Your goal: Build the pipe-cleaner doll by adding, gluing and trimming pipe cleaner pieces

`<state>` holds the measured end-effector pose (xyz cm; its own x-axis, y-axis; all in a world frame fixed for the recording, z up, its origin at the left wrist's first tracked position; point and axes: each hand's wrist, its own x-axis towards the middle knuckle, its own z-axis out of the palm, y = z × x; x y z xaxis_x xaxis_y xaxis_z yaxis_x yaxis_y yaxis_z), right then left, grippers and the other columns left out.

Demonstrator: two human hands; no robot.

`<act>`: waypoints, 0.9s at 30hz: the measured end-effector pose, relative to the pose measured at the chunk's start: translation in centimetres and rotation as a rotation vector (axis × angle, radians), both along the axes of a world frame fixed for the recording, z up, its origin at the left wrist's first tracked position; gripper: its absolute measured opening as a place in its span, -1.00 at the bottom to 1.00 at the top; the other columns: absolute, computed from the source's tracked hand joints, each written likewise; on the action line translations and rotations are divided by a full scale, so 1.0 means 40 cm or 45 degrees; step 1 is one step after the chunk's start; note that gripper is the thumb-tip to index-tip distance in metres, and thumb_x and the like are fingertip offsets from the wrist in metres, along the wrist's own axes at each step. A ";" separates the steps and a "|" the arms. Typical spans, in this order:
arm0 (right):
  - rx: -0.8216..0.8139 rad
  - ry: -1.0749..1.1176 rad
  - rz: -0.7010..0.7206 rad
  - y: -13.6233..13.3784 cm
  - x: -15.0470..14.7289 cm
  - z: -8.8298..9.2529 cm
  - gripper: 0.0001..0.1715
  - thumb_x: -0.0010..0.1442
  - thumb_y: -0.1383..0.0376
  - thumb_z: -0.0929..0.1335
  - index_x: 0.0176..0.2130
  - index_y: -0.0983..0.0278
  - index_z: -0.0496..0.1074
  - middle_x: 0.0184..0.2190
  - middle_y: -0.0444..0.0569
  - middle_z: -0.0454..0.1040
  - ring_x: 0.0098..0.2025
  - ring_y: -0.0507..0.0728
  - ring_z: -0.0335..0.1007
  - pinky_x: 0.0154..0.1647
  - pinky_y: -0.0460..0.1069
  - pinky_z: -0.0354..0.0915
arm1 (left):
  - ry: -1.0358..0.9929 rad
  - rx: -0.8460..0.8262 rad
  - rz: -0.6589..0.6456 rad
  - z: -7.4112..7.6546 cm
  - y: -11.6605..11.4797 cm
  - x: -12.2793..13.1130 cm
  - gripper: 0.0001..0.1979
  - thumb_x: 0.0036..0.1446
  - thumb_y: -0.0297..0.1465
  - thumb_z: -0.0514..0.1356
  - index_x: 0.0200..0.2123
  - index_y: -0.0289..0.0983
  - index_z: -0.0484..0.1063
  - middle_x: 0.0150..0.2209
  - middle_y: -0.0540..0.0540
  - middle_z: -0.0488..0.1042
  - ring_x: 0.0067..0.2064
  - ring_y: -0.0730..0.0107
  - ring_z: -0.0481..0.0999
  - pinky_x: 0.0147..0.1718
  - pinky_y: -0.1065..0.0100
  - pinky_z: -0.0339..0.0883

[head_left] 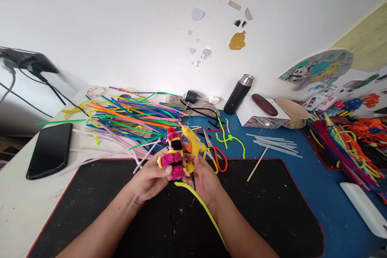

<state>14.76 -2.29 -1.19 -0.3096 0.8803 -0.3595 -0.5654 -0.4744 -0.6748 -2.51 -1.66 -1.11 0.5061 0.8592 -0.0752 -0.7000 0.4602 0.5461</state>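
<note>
My left hand [152,173] is closed around a small pipe-cleaner figure [173,157] in magenta, black and yellow with a red top, held upright above the black mat. Close beside it, my right hand [204,173] is closed on the handle of a yellow glue gun [192,142]. The gun's nozzle points up and away, near the figure's head; its dark cord drops from the handle. Part of the right fingers is hidden behind the figure and handle. A long yellow pipe cleaner [201,201] runs from under the figure towards my right forearm.
Many coloured pipe cleaners [133,117] lie behind my hands. Red-handled scissors [216,155], a wooden stick [256,164] and glue sticks [276,145] lie to the right. A phone [50,151] is at left; a black flask [238,94] leans by a white box [260,117].
</note>
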 end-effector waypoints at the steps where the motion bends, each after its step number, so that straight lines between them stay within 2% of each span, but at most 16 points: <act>1: 0.006 -0.008 -0.001 0.002 0.003 -0.001 -0.45 0.01 -0.09 0.63 -0.18 0.21 0.59 -0.35 -0.02 0.51 -0.38 0.11 0.28 -0.49 -0.06 0.12 | -0.002 0.003 0.002 0.001 0.001 -0.001 -0.30 0.01 -0.41 0.54 0.24 -0.21 0.49 -0.17 -0.18 0.70 0.00 -0.11 0.71 0.04 -0.01 0.54; 4: 0.002 -0.047 -0.054 0.009 0.020 -0.004 -0.50 0.05 0.00 0.62 -0.13 0.21 0.58 -0.33 -0.03 0.53 -0.37 0.11 0.34 -0.49 -0.07 0.14 | 0.009 0.013 0.011 0.004 0.004 -0.005 -0.33 0.03 -0.42 0.53 0.23 -0.22 0.50 -0.20 -0.18 0.70 0.00 -0.10 0.70 0.13 -0.06 0.47; 7: 0.033 -0.085 -0.156 0.013 0.044 -0.002 -0.59 0.07 0.10 0.61 -0.15 0.21 0.55 -0.32 -0.07 0.53 -0.40 0.08 0.35 -0.49 -0.08 0.20 | 0.041 0.037 -0.006 0.005 0.009 -0.009 -0.33 0.04 -0.41 0.53 0.23 -0.24 0.50 -0.16 -0.20 0.71 0.04 -0.07 0.69 0.17 0.00 0.41; 11: 0.165 -0.203 -0.152 0.003 0.081 0.009 -0.65 0.14 0.14 0.58 -0.13 0.23 0.56 -0.32 -0.02 0.57 -0.39 0.10 0.36 -0.47 -0.05 0.26 | 0.077 0.060 0.044 0.006 0.017 -0.020 -0.34 0.03 -0.38 0.54 0.22 -0.25 0.52 -0.15 -0.20 0.71 0.02 -0.03 0.69 0.09 0.12 0.44; 15: 0.322 -0.339 -0.091 -0.023 0.114 0.023 -0.58 0.19 0.09 0.56 -0.03 0.24 0.57 -0.36 0.02 0.61 -0.41 0.15 0.37 -0.48 -0.01 0.26 | 0.074 0.029 0.179 0.004 0.030 -0.035 -0.40 0.03 -0.39 0.53 0.17 -0.24 0.57 -0.18 -0.16 0.71 -0.05 0.08 0.70 0.03 0.19 0.47; 19: 0.431 -0.387 -0.046 -0.045 0.135 0.042 -0.54 0.19 0.03 0.56 -0.02 0.22 0.58 -0.42 0.02 0.60 -0.47 0.16 0.36 -0.49 0.03 0.30 | 0.042 -0.012 0.194 -0.001 0.039 -0.044 -0.39 0.06 -0.38 0.53 0.19 -0.27 0.55 -0.14 -0.19 0.71 -0.11 0.15 0.71 0.01 0.22 0.45; 21: 0.432 -0.357 -0.020 -0.051 0.139 0.048 -0.54 0.19 -0.02 0.55 -0.05 0.22 0.59 -0.47 0.01 0.58 -0.53 0.14 0.34 -0.56 0.01 0.27 | 0.029 -0.023 0.201 -0.005 0.042 -0.045 -0.41 0.07 -0.39 0.52 0.19 -0.27 0.55 -0.15 -0.19 0.71 -0.12 0.15 0.70 0.00 0.21 0.44; 24: 0.371 -0.266 0.039 -0.055 0.138 0.049 -0.49 0.23 -0.10 0.50 -0.06 0.23 0.58 -0.51 -0.01 0.57 -0.65 0.07 0.24 -0.70 -0.06 0.11 | 0.035 -0.020 0.203 -0.009 0.043 -0.044 -0.44 0.08 -0.39 0.51 0.16 -0.27 0.56 -0.14 -0.20 0.70 -0.14 0.13 0.71 -0.03 0.19 0.46; 27: 0.346 -0.239 0.069 -0.055 0.136 0.046 -0.45 0.29 -0.12 0.46 -0.03 0.27 0.57 -0.55 -0.02 0.56 -0.72 0.01 0.14 -0.74 -0.09 0.02 | 0.049 -0.022 0.203 -0.008 0.042 -0.043 -0.49 0.06 -0.38 0.52 0.10 -0.28 0.59 -0.15 -0.20 0.70 -0.17 0.16 0.71 -0.07 0.21 0.47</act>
